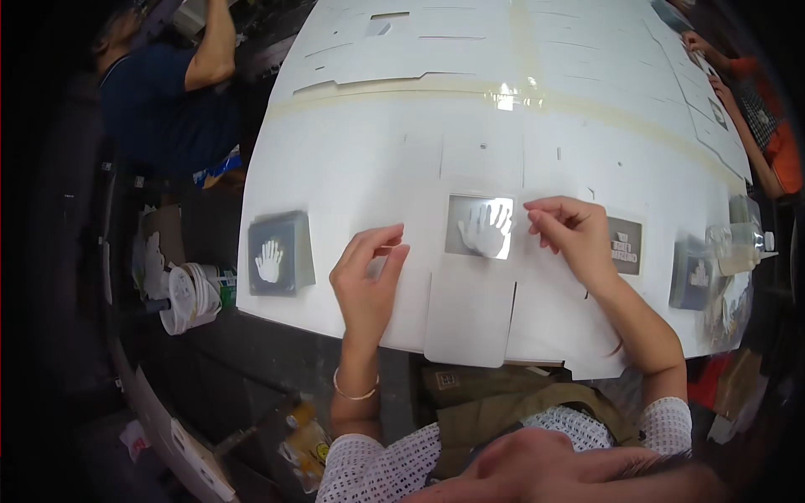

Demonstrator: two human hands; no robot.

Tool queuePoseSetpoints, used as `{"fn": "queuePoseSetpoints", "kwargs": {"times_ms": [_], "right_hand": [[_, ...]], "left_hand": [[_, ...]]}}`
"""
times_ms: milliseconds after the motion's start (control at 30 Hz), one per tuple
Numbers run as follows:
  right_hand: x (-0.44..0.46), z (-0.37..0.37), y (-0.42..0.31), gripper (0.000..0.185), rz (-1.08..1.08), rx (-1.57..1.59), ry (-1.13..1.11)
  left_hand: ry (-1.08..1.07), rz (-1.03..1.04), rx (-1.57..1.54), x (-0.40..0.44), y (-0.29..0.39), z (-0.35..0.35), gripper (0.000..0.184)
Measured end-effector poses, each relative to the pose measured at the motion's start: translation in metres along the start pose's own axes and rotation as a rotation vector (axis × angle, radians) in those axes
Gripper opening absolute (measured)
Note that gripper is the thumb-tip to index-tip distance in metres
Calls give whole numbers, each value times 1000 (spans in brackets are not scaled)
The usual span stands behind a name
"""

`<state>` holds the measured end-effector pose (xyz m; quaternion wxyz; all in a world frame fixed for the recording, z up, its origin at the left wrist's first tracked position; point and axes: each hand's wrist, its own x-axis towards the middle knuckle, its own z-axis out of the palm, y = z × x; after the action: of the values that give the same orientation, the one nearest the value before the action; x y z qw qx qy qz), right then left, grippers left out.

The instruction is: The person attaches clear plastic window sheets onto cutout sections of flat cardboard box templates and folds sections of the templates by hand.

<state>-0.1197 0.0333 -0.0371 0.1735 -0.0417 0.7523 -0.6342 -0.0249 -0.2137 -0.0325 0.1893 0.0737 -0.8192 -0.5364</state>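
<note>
A shiny grey square sheet with a pale handprint (484,228) lies flat on the white table covering, in front of me between my two hands. To its left, my left hand (367,281) hovers, fingers curved, thumb apart from them, with nothing in it. Just off the sheet's upper right corner is my right hand (574,235); its thumb and forefinger are close together with a small gap, and I see nothing held. Partly behind my right wrist lies a grey rectangle with pale lettering (625,245). A pale panel with rounded corners (466,323) extends from the handprint sheet toward me.
A stack of grey handprint sheets (279,254) sits at the table's left edge, another stack (693,277) at the right beside a clear plastic container (731,247). White buckets (191,295) stand below left. One person (168,101) is at upper left; another's hands (719,84) work at upper right.
</note>
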Motion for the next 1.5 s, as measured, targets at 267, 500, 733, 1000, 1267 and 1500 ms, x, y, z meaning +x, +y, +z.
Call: {"fn": "queuePoseSetpoints", "kwargs": {"times_ms": [267,500,733,1000,1267,1500], "right_hand": [[19,6,12,12,109,-7,-18],[24,9,12,15,75,-34,-72],[26,12,21,13,10,-51,-45],[25,11,25,13,12,-86,-43],[25,13,28,14,3,-177,-31],[15,18,20,34,-408,-564,83]], "left_hand": [[-292,261,292,-15,-23,0,20],[-322,337,304,-11,-30,-4,20],[-342,388,370,-12,-31,-1,22],[-366,450,517,-13,-30,3,24],[-371,454,532,-15,-28,5,24],[-360,462,542,-17,-26,5,24]]}}
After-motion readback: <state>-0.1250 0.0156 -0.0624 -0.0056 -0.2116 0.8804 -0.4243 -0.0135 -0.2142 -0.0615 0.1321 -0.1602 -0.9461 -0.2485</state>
